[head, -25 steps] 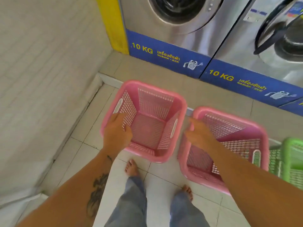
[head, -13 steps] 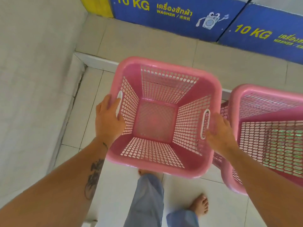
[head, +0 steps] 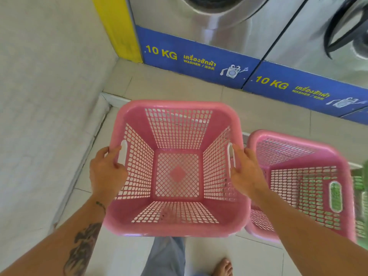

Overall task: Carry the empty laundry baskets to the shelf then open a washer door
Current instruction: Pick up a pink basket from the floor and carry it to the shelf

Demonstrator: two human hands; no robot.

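Note:
An empty pink laundry basket (head: 177, 108) hangs above the floor in front of me, held by both sides. My left hand (head: 105, 172) grips its left handle slot and my right hand (head: 245, 172) grips its right one. A second empty pink basket (head: 298, 140) sits on the floor just to the right, its rim close to my right wrist. A green basket (head: 361, 188) shows at the right edge behind it. Two steel front-load washers (head: 229, 30) stand at the top, and their doors are cut off by the frame.
A white tiled wall (head: 45, 116) runs along the left, with a yellow corner post (head: 117, 30) by the first washer. A raised beige step (head: 179, 86) lies before the washers. My legs and a bare foot (head: 223, 266) are below the basket.
Both hands have closed on the left pink basket's handles and lifted it off the floor toward me. My view then tilted up, bringing the washers back in.

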